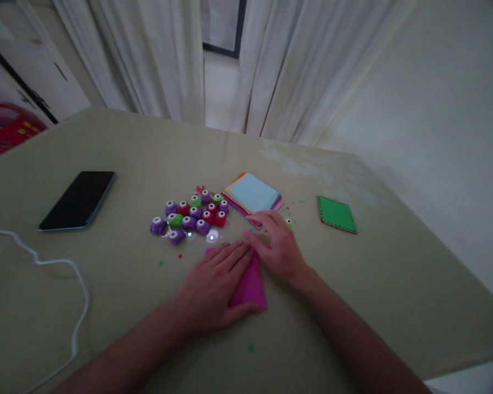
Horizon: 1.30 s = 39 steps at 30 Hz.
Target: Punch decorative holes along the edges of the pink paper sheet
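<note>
A square of pink paper (252,282) lies on the table, with small punched marks along its right edge. My left hand (219,287) rests flat over it, fingers stretched out and thumb near the lower corner. At the paper's upper right corner is my right hand (277,243); its thumb reaches toward the left fingertips and its index finger points forward, apart from the thumb. Some right-hand fingers are hidden. Just beyond lies a stack of coloured paper (252,192) with a light blue sheet on top. Several small purple, red and green craft punches (195,212) stand grouped at the left.
A green paper square (337,213) with a punched border lies at the right. A black-screened tablet (80,200) and a white cable (76,268) are on the left. A clear round piece (212,236) and tiny paper bits (251,347) dot the table.
</note>
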Tool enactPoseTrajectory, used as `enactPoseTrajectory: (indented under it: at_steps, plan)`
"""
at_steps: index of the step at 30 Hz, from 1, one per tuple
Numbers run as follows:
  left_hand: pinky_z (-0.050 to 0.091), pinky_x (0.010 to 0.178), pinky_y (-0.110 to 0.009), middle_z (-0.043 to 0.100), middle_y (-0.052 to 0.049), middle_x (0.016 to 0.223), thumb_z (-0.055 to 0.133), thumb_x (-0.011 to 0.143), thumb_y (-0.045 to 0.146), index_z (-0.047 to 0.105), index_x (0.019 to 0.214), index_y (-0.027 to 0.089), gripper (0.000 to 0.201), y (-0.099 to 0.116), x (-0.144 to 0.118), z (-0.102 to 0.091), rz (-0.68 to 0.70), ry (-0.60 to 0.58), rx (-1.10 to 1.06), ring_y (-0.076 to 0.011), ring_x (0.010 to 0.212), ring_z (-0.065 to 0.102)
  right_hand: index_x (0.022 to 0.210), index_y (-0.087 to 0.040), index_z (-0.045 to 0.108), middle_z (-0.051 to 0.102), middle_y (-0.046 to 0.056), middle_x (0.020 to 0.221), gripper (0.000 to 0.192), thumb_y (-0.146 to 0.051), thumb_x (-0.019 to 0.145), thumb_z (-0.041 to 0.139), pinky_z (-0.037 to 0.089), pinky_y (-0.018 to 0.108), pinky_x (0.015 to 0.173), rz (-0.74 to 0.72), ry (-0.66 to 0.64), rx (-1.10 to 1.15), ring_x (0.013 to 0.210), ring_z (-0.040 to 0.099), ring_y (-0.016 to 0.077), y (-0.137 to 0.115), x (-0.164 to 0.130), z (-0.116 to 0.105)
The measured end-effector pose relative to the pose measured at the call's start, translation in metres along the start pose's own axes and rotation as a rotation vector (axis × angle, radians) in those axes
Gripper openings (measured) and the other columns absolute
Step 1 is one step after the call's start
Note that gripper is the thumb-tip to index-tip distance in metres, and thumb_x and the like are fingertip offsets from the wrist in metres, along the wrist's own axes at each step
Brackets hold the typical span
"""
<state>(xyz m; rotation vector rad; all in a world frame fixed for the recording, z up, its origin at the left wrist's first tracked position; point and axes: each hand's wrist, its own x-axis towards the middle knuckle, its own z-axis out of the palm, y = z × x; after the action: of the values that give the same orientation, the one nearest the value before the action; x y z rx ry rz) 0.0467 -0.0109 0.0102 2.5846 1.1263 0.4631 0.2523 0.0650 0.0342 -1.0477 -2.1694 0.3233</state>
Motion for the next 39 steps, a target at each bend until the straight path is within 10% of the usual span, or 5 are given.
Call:
enactPoseTrajectory:
  at_steps: [8,22,39]
  plan:
    - [0.042,0.123,-0.058,0.064,-0.019,0.151,0.059,0.097,0.078,0.058,0.149,0.012,0.084,0.006,0.003,-0.008,-0.004,0.026,-0.056,-0.04,0.141,0.058,0.112,-0.018,0.072,0.074,0.012,0.114,0.022,-0.036,0.101,0.073,0.055,0.039,0.094,0.089,-0.282,-0.214,0.107,0.069,0.0279,-0.025,0.059,0.048]
    - [0.03,0.13,-0.055,0.043,-0.017,0.171,0.053,0.101,0.074,0.043,0.164,0.013,0.088,-0.003,0.002,-0.01,-0.09,-0.063,0.019,-0.0368,0.156,0.043,0.12,-0.021,0.073,0.078,0.009,0.111,0.034,-0.009,0.09,0.062,0.062,0.037,0.085,0.241,-0.148,0.084,0.094,0.075,0.0235,0.015,-0.044,-0.031]
    - [0.033,0.131,-0.051,0.043,-0.009,0.171,0.063,0.099,0.07,0.034,0.171,0.029,0.088,-0.01,-0.003,-0.016,-0.048,-0.084,-0.027,-0.0298,0.157,0.044,0.114,-0.022,0.076,0.079,0.008,0.109,0.022,-0.016,0.094,0.07,0.06,0.036,0.089,0.213,-0.203,0.219,0.096,0.074,0.0223,0.016,-0.044,-0.034]
